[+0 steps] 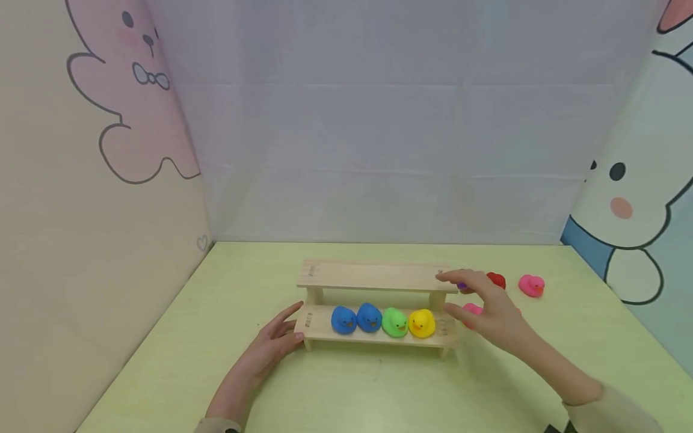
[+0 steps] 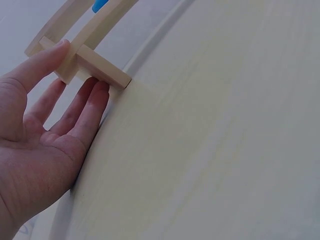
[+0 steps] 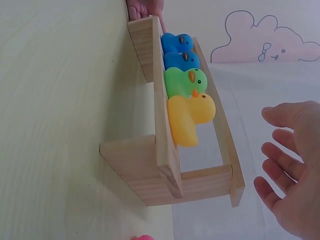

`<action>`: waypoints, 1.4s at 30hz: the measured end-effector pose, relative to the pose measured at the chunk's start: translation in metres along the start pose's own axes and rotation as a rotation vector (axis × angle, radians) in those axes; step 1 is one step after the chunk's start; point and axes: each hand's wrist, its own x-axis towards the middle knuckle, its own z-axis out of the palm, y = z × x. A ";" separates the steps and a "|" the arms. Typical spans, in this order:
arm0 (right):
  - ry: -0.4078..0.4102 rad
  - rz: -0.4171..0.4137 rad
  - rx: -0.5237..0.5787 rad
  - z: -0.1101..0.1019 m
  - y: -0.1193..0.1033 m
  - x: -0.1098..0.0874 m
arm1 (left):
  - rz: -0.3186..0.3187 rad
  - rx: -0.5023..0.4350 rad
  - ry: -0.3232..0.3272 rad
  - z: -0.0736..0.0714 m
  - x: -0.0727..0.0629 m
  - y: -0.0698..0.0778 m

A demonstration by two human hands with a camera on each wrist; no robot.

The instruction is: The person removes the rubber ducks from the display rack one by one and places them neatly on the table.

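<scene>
A two-tier wooden shelf (image 1: 379, 275) stands on the table. Along its lower step sit two blue ducks (image 1: 344, 320) (image 1: 370, 317), a green duck (image 1: 395, 322) and a yellow duck (image 1: 421, 323), side by side. My left hand (image 1: 273, 341) holds the shelf's left end; in the left wrist view its thumb (image 2: 52, 55) lies against the wood with the fingers curled on the other side. By the right end hovers my right hand (image 1: 495, 313), thumb and fingers spread with nothing between them. The right wrist view shows this hand (image 3: 295, 165) apart from the yellow duck (image 3: 187, 120).
Right of the shelf lie more ducks: a red one (image 1: 496, 279), a pink one (image 1: 532, 285), and a purple one (image 1: 461, 286) and another pink one (image 1: 472, 308) partly hidden by my right hand. Curtain-like walls with cartoon animals border the pale table (image 1: 260, 264).
</scene>
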 end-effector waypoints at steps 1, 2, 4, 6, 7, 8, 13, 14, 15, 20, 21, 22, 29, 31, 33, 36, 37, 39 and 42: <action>-0.006 0.012 -0.003 0.002 -0.002 0.000 | 0.001 0.002 -0.001 0.000 0.000 0.000; -0.010 0.025 -0.006 0.003 -0.004 0.001 | 0.001 0.001 -0.001 0.000 0.000 0.001; -0.020 0.054 -0.010 0.006 -0.008 0.001 | 0.005 0.003 -0.004 0.001 -0.001 0.001; -0.031 0.080 -0.011 0.010 -0.012 0.002 | 0.013 0.009 -0.008 -0.001 0.001 -0.002; -0.035 0.085 -0.010 0.012 -0.013 0.002 | 0.015 0.013 -0.010 -0.001 0.001 -0.002; -0.040 0.087 -0.009 0.014 -0.013 0.001 | 0.016 0.011 -0.009 -0.001 0.001 -0.002; -0.047 0.073 0.005 0.025 0.003 -0.005 | 0.016 0.002 -0.005 -0.001 0.001 -0.002; -0.047 0.072 0.009 0.027 0.008 -0.006 | 0.013 -0.003 -0.003 -0.001 0.002 -0.002; -0.048 0.074 0.017 0.030 0.012 -0.008 | 0.011 -0.005 -0.003 -0.001 0.002 -0.002; -0.073 0.070 0.044 0.039 0.027 -0.013 | -0.005 -0.013 -0.002 0.000 0.001 -0.001; -0.077 0.069 0.051 0.041 0.028 -0.014 | -0.007 -0.012 -0.003 0.000 0.001 0.000; -0.082 0.070 0.053 0.042 0.029 -0.015 | -0.010 -0.010 -0.003 0.000 0.001 0.000; -0.109 0.118 0.051 0.054 0.030 -0.018 | -0.008 -0.004 -0.002 0.000 0.000 0.000; -0.111 0.121 0.038 0.056 0.030 -0.018 | -0.003 0.003 0.000 0.000 0.000 -0.001; -0.114 0.132 0.033 0.058 0.030 -0.018 | 0.001 0.008 0.002 -0.001 0.001 -0.002; -0.122 0.150 0.033 0.060 0.029 -0.019 | 0.016 0.022 -0.005 -0.002 0.002 -0.004; -0.125 0.155 0.034 0.060 0.029 -0.019 | 0.019 0.025 -0.006 -0.002 0.002 -0.004; -0.127 0.159 0.035 0.061 0.029 -0.019 | 0.019 0.019 -0.005 -0.003 0.003 -0.005; -0.126 0.160 0.034 0.062 0.029 -0.019 | 0.014 0.021 -0.001 -0.003 0.003 -0.005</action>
